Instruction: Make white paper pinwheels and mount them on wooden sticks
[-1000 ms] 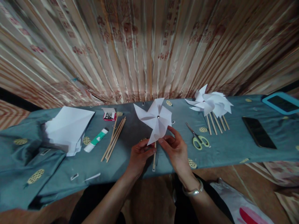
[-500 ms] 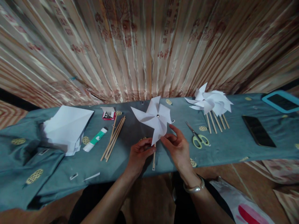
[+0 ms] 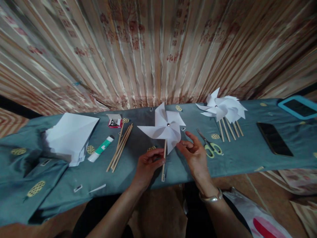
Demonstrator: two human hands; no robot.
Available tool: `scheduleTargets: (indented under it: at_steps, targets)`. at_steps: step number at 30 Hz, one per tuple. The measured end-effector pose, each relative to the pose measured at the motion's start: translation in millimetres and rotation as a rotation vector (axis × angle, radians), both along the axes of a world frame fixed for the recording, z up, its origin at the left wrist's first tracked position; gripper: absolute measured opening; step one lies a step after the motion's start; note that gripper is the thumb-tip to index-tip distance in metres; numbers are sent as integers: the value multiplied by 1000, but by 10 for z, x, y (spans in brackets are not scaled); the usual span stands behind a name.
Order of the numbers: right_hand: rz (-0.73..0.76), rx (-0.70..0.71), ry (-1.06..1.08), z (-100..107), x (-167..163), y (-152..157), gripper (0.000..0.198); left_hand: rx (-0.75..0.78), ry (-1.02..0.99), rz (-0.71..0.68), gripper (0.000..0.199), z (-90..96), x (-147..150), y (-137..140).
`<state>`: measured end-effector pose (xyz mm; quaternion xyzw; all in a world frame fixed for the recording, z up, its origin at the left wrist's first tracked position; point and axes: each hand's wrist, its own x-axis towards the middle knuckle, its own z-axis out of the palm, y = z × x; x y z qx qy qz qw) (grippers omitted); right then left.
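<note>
A white paper pinwheel [image 3: 162,131] with a shiny pin at its centre stands over the middle of the cloth-covered table. Its wooden stick [image 3: 163,167] is pinched between the thumb and fingers of my left hand [image 3: 150,165], below the blades. My right hand [image 3: 194,153] is at the lower right blade, fingers apart and index finger raised. Its thumb tip is at that blade's edge; whether it touches the paper I cannot tell. Just right of this hand lie scissors [image 3: 215,147] with light green handles.
Left are stacked white paper [image 3: 71,135], a glue stick [image 3: 101,148], loose wooden sticks [image 3: 122,147] and an open box of pins [image 3: 115,123]. Several pinwheels [image 3: 220,109] lie right, beyond them a black phone [image 3: 274,138] and a blue-framed device [image 3: 300,106]. A patterned curtain [image 3: 158,53] hangs behind.
The pinwheel's blades have turned, and more of the stick shows below them. My right hand has shifted slightly right, while my left hand keeps its hold on the stick.
</note>
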<state>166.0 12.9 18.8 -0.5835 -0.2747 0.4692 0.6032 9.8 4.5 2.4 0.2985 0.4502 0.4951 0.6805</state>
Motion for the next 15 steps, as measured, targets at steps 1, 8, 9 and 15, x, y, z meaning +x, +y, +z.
scheduleTargets:
  at_steps: [1, 8, 9, 15]
  targets:
    - [-5, 5, -8, -9, 9, 3, 68, -3, 1, -1, 30, -1, 1, 0]
    - [-26, 37, -94, -82, 106, 34, 67, -12, 14, -28, 30, -30, 12, -10]
    - [-30, 40, -112, -88, 126, 39, 67, -10, 13, -34, 30, -31, 12, -13]
    - [-68, 76, -189, -73, 250, 81, 68, -6, 26, -68, 29, -21, 11, -34]
